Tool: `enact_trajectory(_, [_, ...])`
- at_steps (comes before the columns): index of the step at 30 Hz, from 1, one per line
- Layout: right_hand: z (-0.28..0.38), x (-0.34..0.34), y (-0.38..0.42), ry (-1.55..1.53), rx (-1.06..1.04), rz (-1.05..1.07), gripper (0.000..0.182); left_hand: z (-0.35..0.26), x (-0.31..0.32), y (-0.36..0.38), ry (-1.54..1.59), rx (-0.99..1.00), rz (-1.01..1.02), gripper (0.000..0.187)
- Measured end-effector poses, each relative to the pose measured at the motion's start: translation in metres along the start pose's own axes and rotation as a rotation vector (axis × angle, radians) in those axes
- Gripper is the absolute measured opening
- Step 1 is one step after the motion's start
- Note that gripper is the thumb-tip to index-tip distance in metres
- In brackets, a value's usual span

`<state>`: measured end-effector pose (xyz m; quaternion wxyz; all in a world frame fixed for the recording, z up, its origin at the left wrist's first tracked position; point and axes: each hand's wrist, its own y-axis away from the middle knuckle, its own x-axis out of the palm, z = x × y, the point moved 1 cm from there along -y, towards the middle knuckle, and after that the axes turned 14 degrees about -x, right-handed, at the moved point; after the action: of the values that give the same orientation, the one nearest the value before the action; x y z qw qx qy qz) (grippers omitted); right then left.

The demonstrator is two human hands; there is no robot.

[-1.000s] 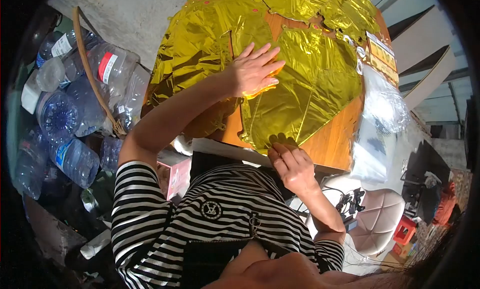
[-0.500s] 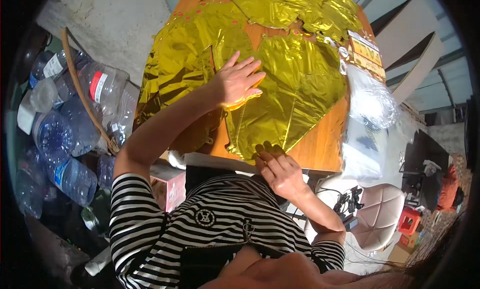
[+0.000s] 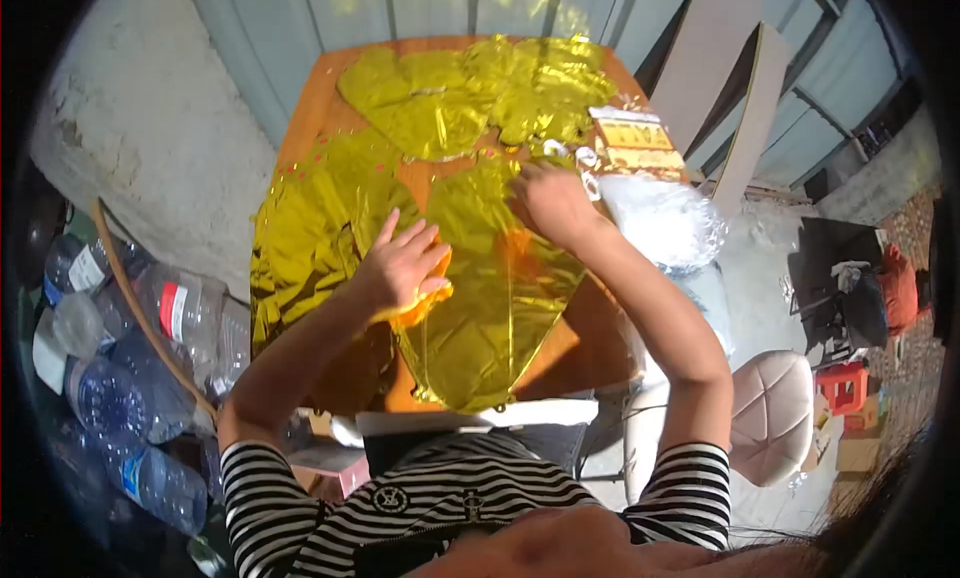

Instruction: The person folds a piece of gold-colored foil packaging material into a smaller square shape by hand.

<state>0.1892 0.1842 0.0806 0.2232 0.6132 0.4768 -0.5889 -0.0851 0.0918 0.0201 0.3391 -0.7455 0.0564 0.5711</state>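
A flat gold foil balloon (image 3: 470, 328) lies on the wooden table in front of me, its pointed end toward my body. My left hand (image 3: 398, 268) rests on its left side with fingers spread, and bright orange reflections show around the fingertips. At the balloon's upper right edge is my right hand (image 3: 560, 203), its fingers curled down against the foil. Whatever its fingertips pinch is hidden. Another gold foil piece (image 3: 320, 203) with small red dots along its top lies to the left. More crumpled gold foil (image 3: 420, 98) covers the far part of the table.
White rings (image 3: 587, 158) and a printed yellow packet (image 3: 640, 138) lie at the table's right side, near a clear plastic bag (image 3: 660, 218). Large plastic bottles (image 3: 180, 308) crowd the floor at left. A pale padded chair (image 3: 770, 418) stands at right.
My right hand has moved from the balloon's near end up to its far right edge. The left hand stays spread on the foil. The view has tilted up, showing more of the far wall.
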Motion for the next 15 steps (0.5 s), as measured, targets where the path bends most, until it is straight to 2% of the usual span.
enact_trajectory(1, [-0.026, 0.028, -0.017, 0.098, 0.076, 0.003, 0.021, 0.001, -0.002, -0.004, -0.01, 0.023, -0.018, 0.05])
enact_trajectory(2, [-0.05, 0.048, -0.033, 0.069, 0.131, 0.081, 0.022, 0.003, -0.002, -0.008, -0.028, 0.027, 0.006, 0.05])
enact_trajectory(4, [-0.083, 0.086, -0.053, 0.073, 0.216, 0.115, 0.023, 0.008, -0.007, -0.017, -0.021, 0.015, 0.088, 0.051])
enact_trajectory(5, [-0.106, 0.119, -0.058, 0.113, 0.228, 0.138, 0.026, 0.012, -0.009, -0.026, -0.029, 0.037, 0.066, 0.051])
enact_trajectory(7, [-0.124, 0.125, -0.074, -0.006, 0.437, 0.271, 0.033, 0.022, -0.01, -0.038, -0.07, -0.068, 0.384, 0.057])
enact_trajectory(8, [-0.128, 0.114, -0.078, -0.003, 0.433, 0.269, 0.033, 0.022, -0.019, -0.054, -0.101, -0.138, 0.588, 0.059])
enact_trajectory(10, [-0.134, 0.079, -0.075, -0.28, 0.581, 0.099, 0.042, 0.028, -0.018, -0.085, -0.046, -0.201, 0.652, 0.058])
enact_trajectory(12, [-0.164, 0.085, -0.073, -0.419, 0.641, 0.059, 0.044, 0.028, -0.017, -0.121, 0.142, -0.356, 0.783, 0.056])
enact_trajectory(14, [-0.18, 0.086, -0.065, -0.597, 0.69, -0.016, 0.043, 0.038, 0.01, -0.157, 0.389, -0.392, 0.66, 0.058])
enact_trajectory(15, [-0.184, 0.079, -0.064, -0.729, 0.726, -0.052, 0.043, 0.043, 0.037, -0.17, 0.321, -0.373, 0.476, 0.059])
